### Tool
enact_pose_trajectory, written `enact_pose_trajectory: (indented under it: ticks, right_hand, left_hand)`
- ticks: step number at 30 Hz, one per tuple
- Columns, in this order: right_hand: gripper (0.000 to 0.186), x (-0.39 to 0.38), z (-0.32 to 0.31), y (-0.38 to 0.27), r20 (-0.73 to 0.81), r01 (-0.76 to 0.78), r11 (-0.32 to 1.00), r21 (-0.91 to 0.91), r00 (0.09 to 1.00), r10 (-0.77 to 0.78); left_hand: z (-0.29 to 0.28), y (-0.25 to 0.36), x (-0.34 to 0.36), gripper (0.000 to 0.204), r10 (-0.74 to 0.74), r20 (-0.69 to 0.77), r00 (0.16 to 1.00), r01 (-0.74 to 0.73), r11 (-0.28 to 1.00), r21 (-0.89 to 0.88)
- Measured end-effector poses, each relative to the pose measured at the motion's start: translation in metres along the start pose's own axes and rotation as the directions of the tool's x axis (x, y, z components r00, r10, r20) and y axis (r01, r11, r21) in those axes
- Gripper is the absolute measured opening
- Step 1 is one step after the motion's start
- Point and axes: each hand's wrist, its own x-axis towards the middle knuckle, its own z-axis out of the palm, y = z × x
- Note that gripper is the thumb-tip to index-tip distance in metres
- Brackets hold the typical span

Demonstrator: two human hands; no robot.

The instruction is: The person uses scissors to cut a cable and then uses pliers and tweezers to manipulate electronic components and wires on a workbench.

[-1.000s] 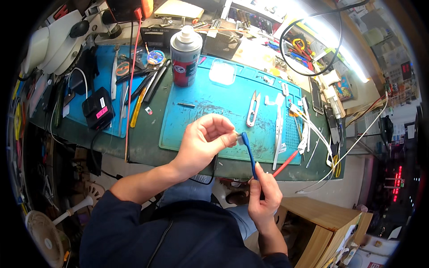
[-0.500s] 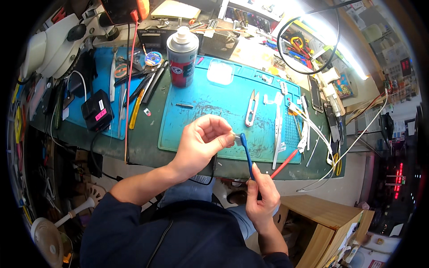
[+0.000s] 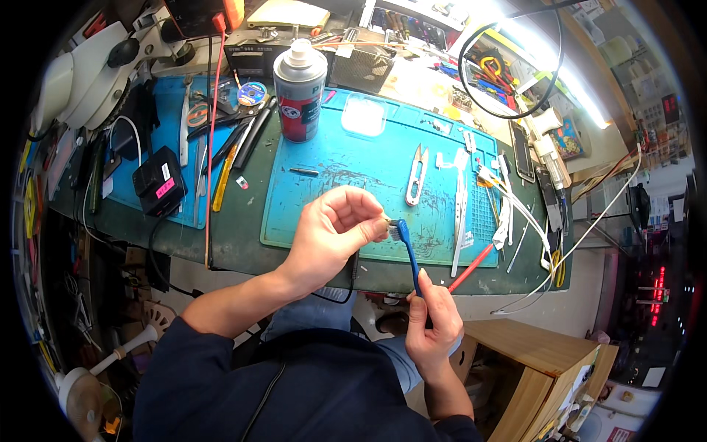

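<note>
In the head view my left hand [image 3: 331,239] is closed in a pinch on a small object at its fingertips, too tiny to make out. My right hand [image 3: 434,328] grips the handle of a blue toothbrush [image 3: 411,254], whose bristled head is right at my left fingertips. Both hands are over the front of a scratched blue work mat [image 3: 309,214]. A dark cable [image 3: 354,269] hangs below my left hand. Behind the hands lie small snips [image 3: 417,177] and a short dark tool [image 3: 303,171].
An aerosol can [image 3: 299,103] stands at the mat's back left, beside a clear plastic box [image 3: 363,116]. Tools and a black device [image 3: 158,184] lie left. White cables [image 3: 526,221] and a red-handled tool [image 3: 471,265] are right. A wooden cabinet [image 3: 530,342] is lower right.
Both hands and the toothbrush have shifted slightly to the left over the last second, with the brush head staying against my left fingertips. My grips look unchanged.
</note>
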Motion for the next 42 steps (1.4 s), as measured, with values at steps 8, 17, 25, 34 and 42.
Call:
enact_pose_trajectory:
  ticks: [8,17,25,34,42]
  right_hand:
    - [0.04,0.0,-0.003,-0.001,0.013,0.021,0.999,-0.035,1.0,-0.021]
    - [0.043,0.004,0.0,0.0,-0.004,0.016,1.0,0.012,1.0,-0.016]
    - [0.043,0.002,0.006,0.001,-0.031,0.051,0.999,-0.011,0.998,-0.051]
    - [0.044,0.009,0.006,-0.002,-0.037,0.093,0.994,-0.051,0.995,-0.095]
    - [0.044,0.008,0.006,-0.006,-0.035,0.067,0.997,-0.023,0.997,-0.068]
  left_hand:
    - [0.0,0.0,0.0,0.015,-0.001,0.009,1.0,0.001,1.0,0.032]
    - [0.001,-0.003,-0.001,0.013,0.036,-0.002,0.999,-0.036,0.998,0.042]
    - [0.003,0.0,-0.001,0.014,0.017,-0.008,1.0,-0.017,0.998,0.052]
    - [0.003,0.0,-0.001,0.015,0.015,0.004,1.0,-0.015,0.997,0.071]
    - [0.001,0.001,0.0,0.013,0.037,0.004,0.999,-0.037,0.999,0.032]
